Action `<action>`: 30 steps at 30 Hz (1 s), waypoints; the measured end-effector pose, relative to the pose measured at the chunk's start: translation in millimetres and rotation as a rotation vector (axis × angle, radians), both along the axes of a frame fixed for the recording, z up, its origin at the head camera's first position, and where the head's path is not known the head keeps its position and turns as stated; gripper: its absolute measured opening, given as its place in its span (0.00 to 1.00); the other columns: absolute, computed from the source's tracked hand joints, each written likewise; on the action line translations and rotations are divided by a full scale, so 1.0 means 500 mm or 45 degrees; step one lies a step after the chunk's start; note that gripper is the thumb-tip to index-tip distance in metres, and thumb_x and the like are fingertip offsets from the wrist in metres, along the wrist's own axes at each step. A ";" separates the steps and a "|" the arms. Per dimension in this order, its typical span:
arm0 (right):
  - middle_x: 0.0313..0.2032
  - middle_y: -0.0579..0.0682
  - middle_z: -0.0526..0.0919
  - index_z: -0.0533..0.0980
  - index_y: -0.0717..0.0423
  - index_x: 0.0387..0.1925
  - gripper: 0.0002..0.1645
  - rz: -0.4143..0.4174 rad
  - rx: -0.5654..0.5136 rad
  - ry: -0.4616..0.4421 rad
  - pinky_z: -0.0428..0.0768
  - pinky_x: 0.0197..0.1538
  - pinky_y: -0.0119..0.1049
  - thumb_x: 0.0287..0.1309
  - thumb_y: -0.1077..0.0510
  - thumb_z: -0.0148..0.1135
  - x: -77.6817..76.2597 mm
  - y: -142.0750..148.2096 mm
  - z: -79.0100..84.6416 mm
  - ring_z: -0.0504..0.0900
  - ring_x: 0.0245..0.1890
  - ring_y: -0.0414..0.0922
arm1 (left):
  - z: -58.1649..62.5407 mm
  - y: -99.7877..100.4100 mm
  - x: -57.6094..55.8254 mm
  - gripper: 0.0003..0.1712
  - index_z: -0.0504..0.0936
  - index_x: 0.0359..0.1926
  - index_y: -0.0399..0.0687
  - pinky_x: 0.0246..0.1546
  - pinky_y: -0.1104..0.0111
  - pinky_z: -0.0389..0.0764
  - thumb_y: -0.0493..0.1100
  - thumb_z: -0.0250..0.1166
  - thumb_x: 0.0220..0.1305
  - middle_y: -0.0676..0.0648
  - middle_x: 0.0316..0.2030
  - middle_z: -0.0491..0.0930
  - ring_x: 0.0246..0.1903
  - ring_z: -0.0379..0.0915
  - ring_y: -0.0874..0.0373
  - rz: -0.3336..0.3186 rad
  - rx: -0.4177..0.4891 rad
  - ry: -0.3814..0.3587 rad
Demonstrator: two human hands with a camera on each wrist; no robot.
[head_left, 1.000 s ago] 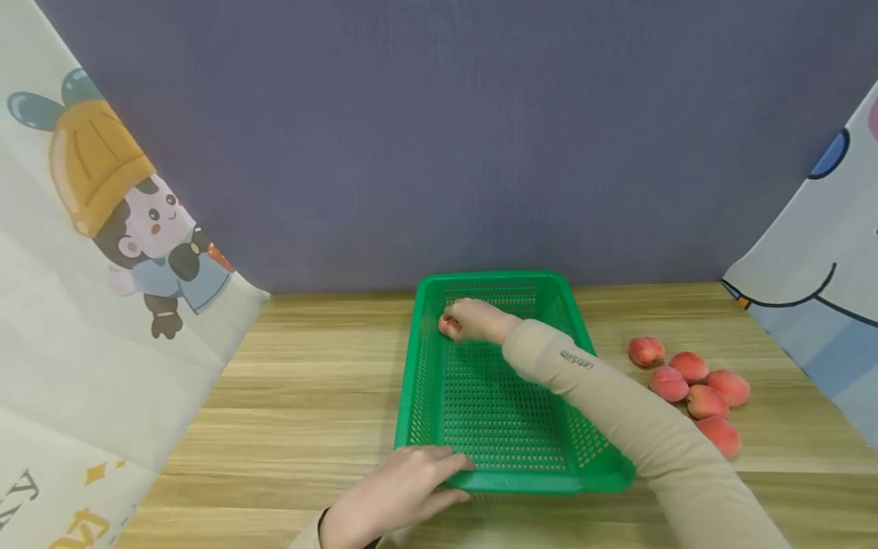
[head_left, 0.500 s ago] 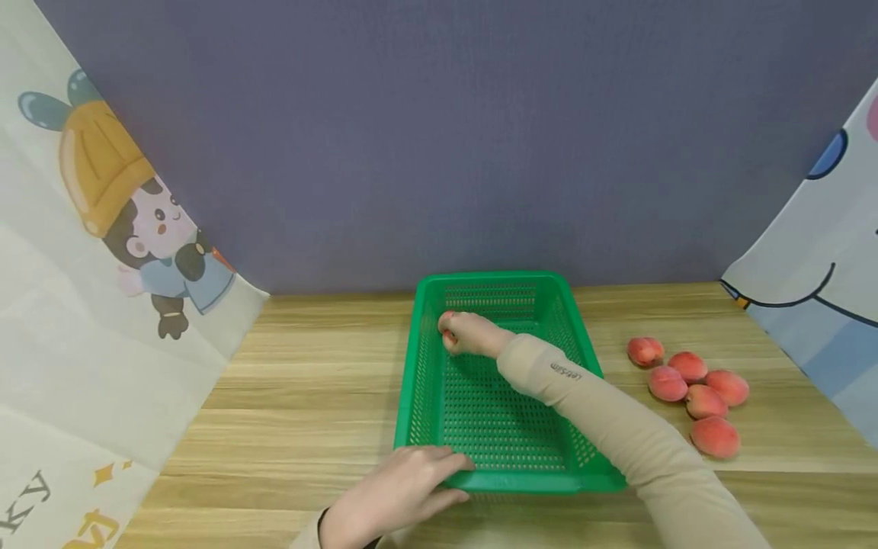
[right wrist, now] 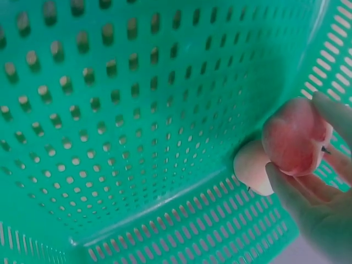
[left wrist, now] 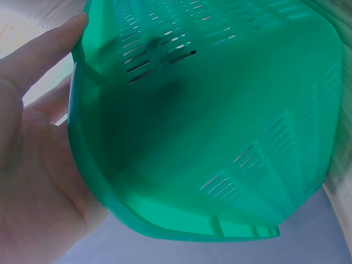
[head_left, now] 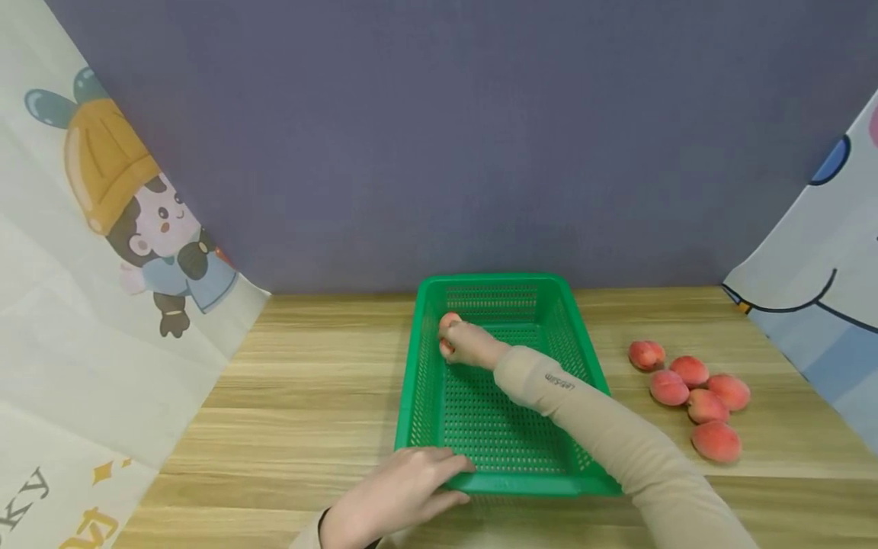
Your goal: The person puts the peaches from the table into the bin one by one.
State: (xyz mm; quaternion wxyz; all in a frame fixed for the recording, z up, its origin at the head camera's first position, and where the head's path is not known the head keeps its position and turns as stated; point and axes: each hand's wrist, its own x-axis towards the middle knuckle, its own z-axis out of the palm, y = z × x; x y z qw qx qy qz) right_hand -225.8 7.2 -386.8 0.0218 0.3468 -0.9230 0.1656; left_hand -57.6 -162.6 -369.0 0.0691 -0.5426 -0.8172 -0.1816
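Holds one peach (right wrist: 294,135) in right hand (head_left: 475,345) near second peach (right wrist: 253,168); should release gently, limiting bruises. Pinches green plastic basket (head_left: 521,483) at rim with left hand (head_left: 401,489).

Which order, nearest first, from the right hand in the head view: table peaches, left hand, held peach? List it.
1. Held peach: in the right hand.
2. Left hand: on the basket, near end.
3. Table peaches: right of the basket.

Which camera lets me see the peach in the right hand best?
The right wrist view: the peach looks big and mostly uncovered in the right hand. The head view shows it small, partly hidden by that hand. The left wrist view shows the green basket but no peach.
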 end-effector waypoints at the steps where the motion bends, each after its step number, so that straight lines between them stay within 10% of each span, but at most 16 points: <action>1: 0.17 0.42 0.46 0.54 0.55 0.16 0.17 0.002 -0.003 0.011 0.50 0.23 0.27 0.45 0.73 0.50 0.000 -0.001 -0.002 0.49 0.16 0.37 | 0.000 0.000 0.000 0.11 0.78 0.38 0.48 0.32 0.85 0.70 0.46 0.64 0.53 0.57 0.30 0.78 0.31 0.72 0.72 0.000 -0.001 0.000; 14: 0.22 0.48 0.56 0.59 0.55 0.18 0.15 -0.045 0.105 0.040 0.51 0.25 0.30 0.50 0.69 0.53 -0.007 -0.005 -0.037 0.51 0.18 0.39 | -0.004 0.000 -0.006 0.11 0.77 0.38 0.49 0.30 0.86 0.68 0.46 0.64 0.53 0.58 0.28 0.76 0.29 0.70 0.74 -0.001 0.002 -0.003; 22: 0.31 0.52 0.68 0.73 0.63 0.37 0.12 -0.097 0.136 0.064 0.60 0.25 0.30 0.50 0.63 0.61 -0.006 -0.007 -0.044 0.59 0.21 0.39 | -0.010 0.000 -0.008 0.11 0.77 0.37 0.50 0.29 0.86 0.68 0.46 0.64 0.53 0.59 0.27 0.75 0.28 0.69 0.74 0.008 0.007 0.001; 30: 0.27 0.49 0.65 0.72 0.61 0.28 0.06 -0.107 0.165 0.128 0.61 0.23 0.27 0.48 0.63 0.61 -0.008 -0.010 -0.055 0.59 0.21 0.38 | -0.014 0.001 -0.011 0.11 0.77 0.38 0.49 0.29 0.87 0.67 0.46 0.64 0.53 0.58 0.28 0.76 0.28 0.69 0.75 -0.006 0.009 -0.026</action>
